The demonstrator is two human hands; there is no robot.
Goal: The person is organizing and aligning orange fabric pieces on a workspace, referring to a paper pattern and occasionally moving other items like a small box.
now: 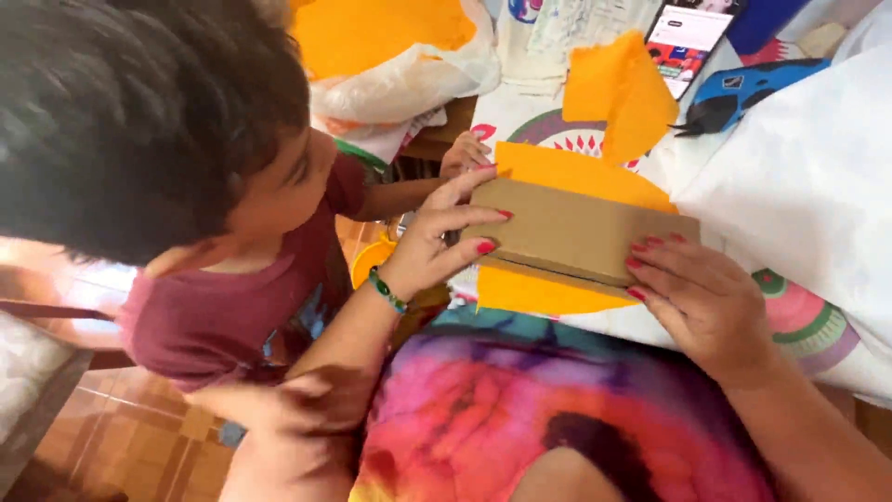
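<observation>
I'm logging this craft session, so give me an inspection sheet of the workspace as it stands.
Surface: table under a patterned cloth, partly covered by white sheet.
Job's things: brown cardboard box lying on orange paper.
Clutter: phone, blue tool, plastic bag.
Grips: left hand and right hand hold the box's ends.
Cables: nothing seen.
Surroundings: another person's hand touches the table edge; tiled floor.

Access to my left is blocked: another person [186, 167] leans in close, their hand [465, 153] at the table edge. Ahead, upright orange paper [618, 93], a phone [688, 37] and a blue tool [748, 88] obstruct. White sheet [808, 177] at right lies flat, passable
</observation>
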